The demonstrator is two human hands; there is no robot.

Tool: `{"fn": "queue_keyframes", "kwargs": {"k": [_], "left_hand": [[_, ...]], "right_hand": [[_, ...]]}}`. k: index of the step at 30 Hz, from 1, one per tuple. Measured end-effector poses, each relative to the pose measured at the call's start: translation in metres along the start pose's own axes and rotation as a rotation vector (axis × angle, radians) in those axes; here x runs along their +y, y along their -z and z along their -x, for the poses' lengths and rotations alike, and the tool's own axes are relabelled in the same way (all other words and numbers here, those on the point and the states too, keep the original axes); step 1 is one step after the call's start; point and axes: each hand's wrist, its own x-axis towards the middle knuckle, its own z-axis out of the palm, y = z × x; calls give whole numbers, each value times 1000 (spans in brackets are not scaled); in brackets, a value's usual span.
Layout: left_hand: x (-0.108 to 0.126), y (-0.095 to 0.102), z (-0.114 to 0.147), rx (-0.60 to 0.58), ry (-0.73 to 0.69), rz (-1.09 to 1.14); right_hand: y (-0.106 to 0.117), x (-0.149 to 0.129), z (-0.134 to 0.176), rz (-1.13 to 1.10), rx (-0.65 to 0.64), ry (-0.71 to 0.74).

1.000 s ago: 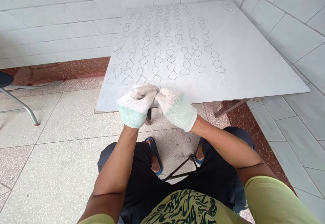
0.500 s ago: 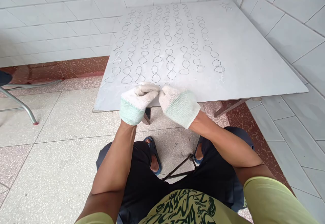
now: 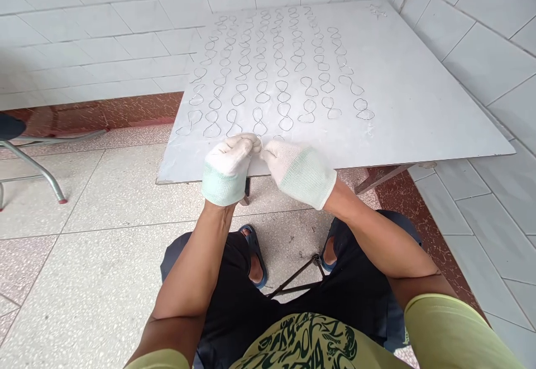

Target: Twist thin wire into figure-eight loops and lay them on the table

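Note:
My left hand (image 3: 229,167), in a white knit glove with a pale green cuff, is closed in a pinch above the table's near edge. My right hand (image 3: 298,171), gloved alike, pinches close beside it, its fingertips just apart from the left ones. A thin wire (image 3: 262,143) shows faintly between the fingertips; most of it is hidden by the gloves. Just beyond the hands, rows of dark wire figure-eights (image 3: 285,116) lie flat on the white tabletop (image 3: 419,101). Part of another wire loop (image 3: 278,137) shows behind my right hand.
A small heap of clear, star-like pieces (image 3: 378,12) lies at the table's far right corner. Tiled walls (image 3: 481,51) border the table behind and on the right. At left stands a metal-legged stool (image 3: 37,169). A dark metal frame (image 3: 297,285) is between my feet.
My left hand has turned more upright, its fingers curling further around the wire. My right hand has shifted slightly right, and the view has moved a little.

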Motion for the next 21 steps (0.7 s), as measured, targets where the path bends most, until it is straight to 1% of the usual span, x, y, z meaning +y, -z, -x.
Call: {"fn": "queue_keyframes", "kwargs": {"k": [2,5,6,8,11,16,19,21], "left_hand": [[2,0,-1,23,32,-12],[9,1,1,101,55,-86],[12,1,2,92,62,-112],[16,1,3,19,80,-131],[19,-1,3,-64,120,-46],[15,-7,5,-64,169,154],[12,-10,7,-42,200,193],[11,-11,8,-64,214,189]], "right_hand": [[1,6,-1,-41,26,-14],[-2,11,-1,-77,115,-77],[-4,12,-1,-80,141,-101],[-8,12,-1,-69,161,-119],[-10,11,-1,-27,139,-102],[-6,6,-2,-51,109,-111],[-5,6,-2,-79,96,-101],[-5,6,-2,-96,90,-89]]}}
